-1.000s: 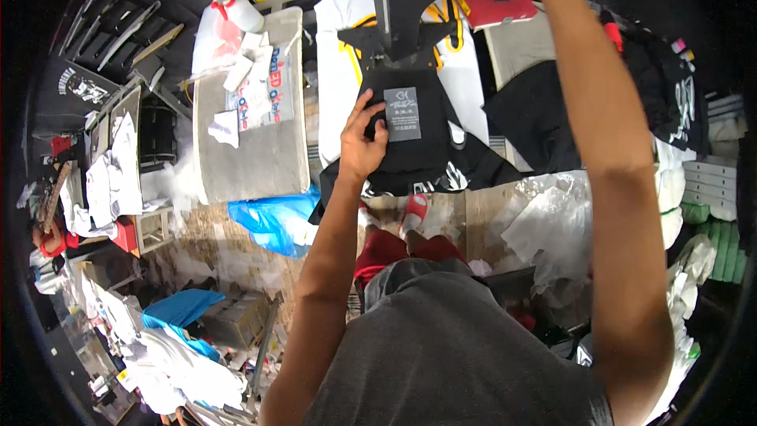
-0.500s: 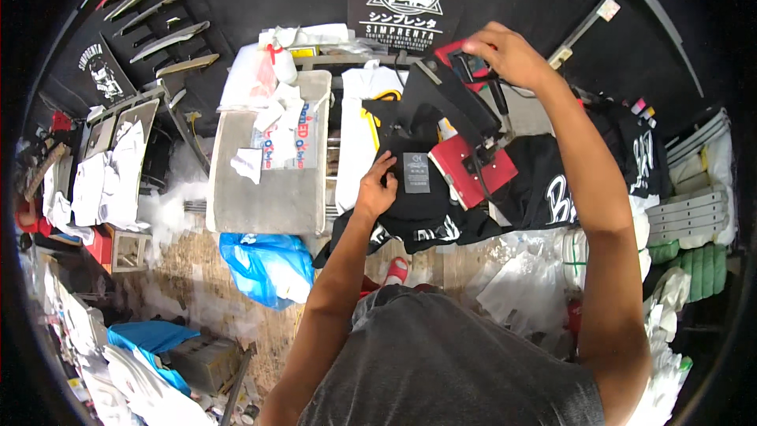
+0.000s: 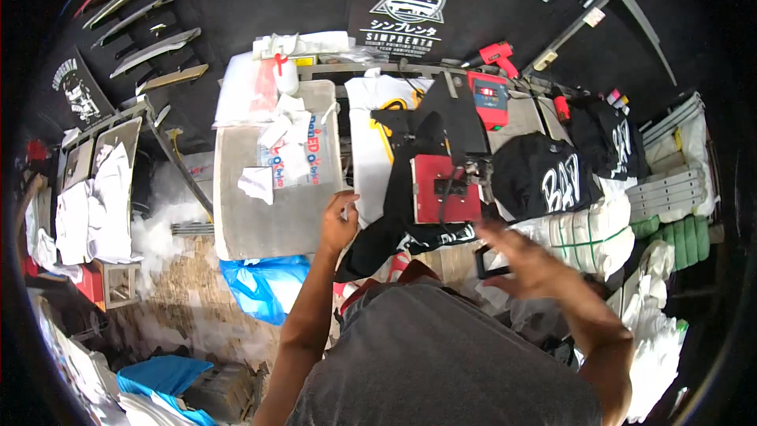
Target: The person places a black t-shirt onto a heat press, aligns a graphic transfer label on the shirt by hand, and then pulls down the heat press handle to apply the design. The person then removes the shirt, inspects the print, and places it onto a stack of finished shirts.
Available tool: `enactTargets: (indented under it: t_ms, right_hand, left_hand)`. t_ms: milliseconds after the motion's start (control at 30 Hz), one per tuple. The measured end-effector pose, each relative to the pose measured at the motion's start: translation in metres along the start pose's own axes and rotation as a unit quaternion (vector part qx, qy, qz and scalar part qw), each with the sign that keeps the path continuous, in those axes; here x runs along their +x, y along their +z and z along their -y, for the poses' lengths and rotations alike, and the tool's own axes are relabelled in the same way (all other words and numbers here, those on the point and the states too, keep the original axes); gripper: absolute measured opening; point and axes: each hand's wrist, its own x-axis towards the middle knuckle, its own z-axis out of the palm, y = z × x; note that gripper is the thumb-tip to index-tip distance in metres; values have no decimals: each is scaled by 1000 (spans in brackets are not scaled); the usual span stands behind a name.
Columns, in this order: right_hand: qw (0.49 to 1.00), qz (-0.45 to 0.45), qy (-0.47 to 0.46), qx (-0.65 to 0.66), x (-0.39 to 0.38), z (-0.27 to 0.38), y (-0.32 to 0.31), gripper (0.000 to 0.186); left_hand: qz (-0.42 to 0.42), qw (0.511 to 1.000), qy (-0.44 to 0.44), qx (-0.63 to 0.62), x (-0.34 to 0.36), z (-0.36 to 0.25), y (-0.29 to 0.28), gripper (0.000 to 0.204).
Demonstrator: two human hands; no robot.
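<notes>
My left hand (image 3: 339, 221) is raised over the edge of the grey platen (image 3: 276, 229), fingers loosely bent and apart, with nothing seen in it. Somewhat blurred, my right hand (image 3: 528, 256) has its thumb and fingers spread around a black loop handle (image 3: 482, 262). Whether it touches the handle, I cannot tell. The handle belongs to a small heat press with a red top plate (image 3: 446, 189), now lying level over a black shirt (image 3: 374, 251). The shirt's printed neck label is hidden under the plate. Behind stands the press's red control box (image 3: 489, 101).
A white shirt with yellow trim (image 3: 371, 130) lies left of the press. Black shirts with white lettering (image 3: 544, 177) lie to its right. A red heat gun (image 3: 498, 57) sits at the back. A blue plastic bag (image 3: 264, 284) rests below the grey platen. Tied white bundles (image 3: 587, 233) stand at right.
My right hand has come down and toward me from the far end of the press, and the handle with it. The red plate has levelled over the label. My left hand has drawn back leftward.
</notes>
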Motion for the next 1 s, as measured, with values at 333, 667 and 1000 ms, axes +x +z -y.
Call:
enactTargets:
  t_ms: [333,667,1000]
  right_hand:
    - [988,-127,35,-77,87,-94,152,69]
    - [987,-25,-159,-25,101,-129,124,87]
    - [980,77,-184,21,83,-110,83,91]
  left_hand:
    - [-76,991,-68,86,-52,-14,-95,21]
    - [-310,783,-475,255,-361,-22,-121,25]
    - [-309,694,-607,231,-467,-172,51,35]
